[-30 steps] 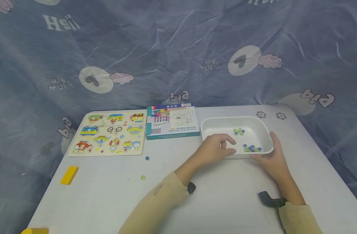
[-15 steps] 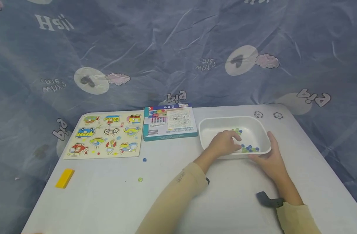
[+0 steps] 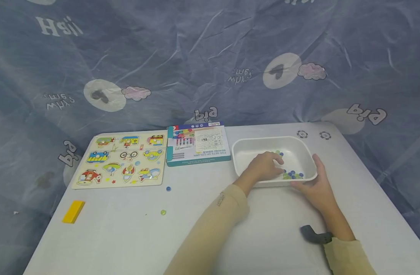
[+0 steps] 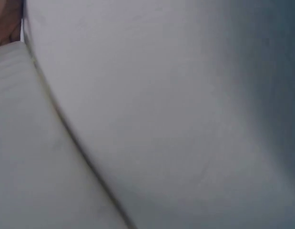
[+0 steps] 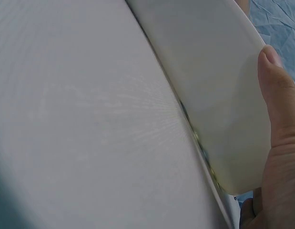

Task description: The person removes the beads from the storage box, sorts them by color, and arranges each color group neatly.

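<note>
A white tray [image 3: 242, 176] stands on the table, with blue and green beads [image 3: 292, 175] near its front right corner. A smaller group of beads [image 3: 278, 152] lies farther back, partly hidden by my left hand. My left hand [image 3: 263, 167] reaches over the front rim into the tray, index finger and thumb apart, beside the beads. Its other fingers are bent, and nothing shows in its grasp. My right hand [image 3: 320, 191] grips the tray's right front corner. In the right wrist view the thumb [image 5: 280, 100] presses the tray's rim.
Left of the tray lies a flat teal-edged box [image 3: 199, 147]. Beside it is a vehicle puzzle board [image 3: 120, 164]. One blue bead [image 3: 168, 188] and one green bead [image 3: 163, 212] lie loose on the table. A yellow block [image 3: 73, 211] sits at the left.
My left hand has moved right and farther into the tray, over the rear beads. The right hand keeps its grip on the tray. The head view has turned slightly right.
</note>
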The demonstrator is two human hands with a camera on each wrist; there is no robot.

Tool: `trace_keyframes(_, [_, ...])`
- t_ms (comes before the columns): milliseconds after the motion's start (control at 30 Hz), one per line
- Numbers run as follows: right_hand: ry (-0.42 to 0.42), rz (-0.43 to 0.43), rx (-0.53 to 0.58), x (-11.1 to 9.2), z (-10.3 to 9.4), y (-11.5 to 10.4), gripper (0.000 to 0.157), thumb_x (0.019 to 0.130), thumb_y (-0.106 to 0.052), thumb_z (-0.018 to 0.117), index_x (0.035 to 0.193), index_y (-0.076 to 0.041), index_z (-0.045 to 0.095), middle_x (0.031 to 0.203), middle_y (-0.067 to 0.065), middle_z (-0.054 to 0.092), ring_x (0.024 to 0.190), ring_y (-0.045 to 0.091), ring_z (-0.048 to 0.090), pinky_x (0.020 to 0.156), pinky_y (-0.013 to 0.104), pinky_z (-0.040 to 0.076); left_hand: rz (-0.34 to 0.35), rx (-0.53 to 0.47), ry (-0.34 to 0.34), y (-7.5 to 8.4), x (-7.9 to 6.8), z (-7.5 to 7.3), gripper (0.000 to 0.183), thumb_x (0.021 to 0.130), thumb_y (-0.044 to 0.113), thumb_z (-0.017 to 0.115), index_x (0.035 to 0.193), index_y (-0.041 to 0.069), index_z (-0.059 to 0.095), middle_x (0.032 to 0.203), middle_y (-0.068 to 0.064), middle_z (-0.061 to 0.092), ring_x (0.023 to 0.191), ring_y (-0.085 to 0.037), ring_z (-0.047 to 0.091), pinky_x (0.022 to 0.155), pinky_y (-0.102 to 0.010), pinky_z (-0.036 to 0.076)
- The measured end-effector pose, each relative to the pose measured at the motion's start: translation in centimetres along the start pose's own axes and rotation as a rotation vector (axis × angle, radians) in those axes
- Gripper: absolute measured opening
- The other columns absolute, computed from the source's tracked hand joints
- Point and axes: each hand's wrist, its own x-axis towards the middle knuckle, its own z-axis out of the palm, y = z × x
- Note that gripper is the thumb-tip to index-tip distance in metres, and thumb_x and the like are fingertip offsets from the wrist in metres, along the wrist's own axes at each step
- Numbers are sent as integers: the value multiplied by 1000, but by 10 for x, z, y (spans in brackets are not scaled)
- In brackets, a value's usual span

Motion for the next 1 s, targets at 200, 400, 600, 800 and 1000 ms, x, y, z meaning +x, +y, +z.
trace_keyframes(200, [-6,29,-16,0,0,-2,118,73,-27,82,150,-36,-6,160,4,7,146,37,10,114,59,8,-18,17,-52,-4,8,8,29,83,35,70,111,36,65,133,20,55,125,-7,51,102,-29,42])
trace_keyframes(400, [10,37,-33,-1,0,-2,118,72,-28,82,150,-35,-6,160,4,8,145,37,10,114,60,8,-51,42,-88,-4,13,12,27,82,35,71,108,39,65,133,21,54,127,-7,49,102,-33,43])
trace_keyframes(600, [8,25,-26,-2,1,-1,118,73,-27,82,150,-35,-7,160,4,9,145,37,11,114,59,9,-43,60,-95,-6,15,13,25,82,37,71,106,40,66,131,20,56,125,-5,51,101,-32,44])
trace_keyframes(800, [1,48,-24,-1,0,-2,118,73,-28,82,149,-38,-7,160,3,9,145,38,12,114,60,10,-32,51,-101,-7,15,11,22,82,37,70,104,39,67,133,19,55,127,-6,49,104,-32,42])
trace_keyframes(1000, [5,38,-37,-1,1,-3,118,72,-27,82,150,-35,-7,160,5,9,145,37,12,114,59,8,1,76,-122,-8,16,11,27,87,35,66,113,41,63,131,21,55,127,-5,49,105,-31,41])
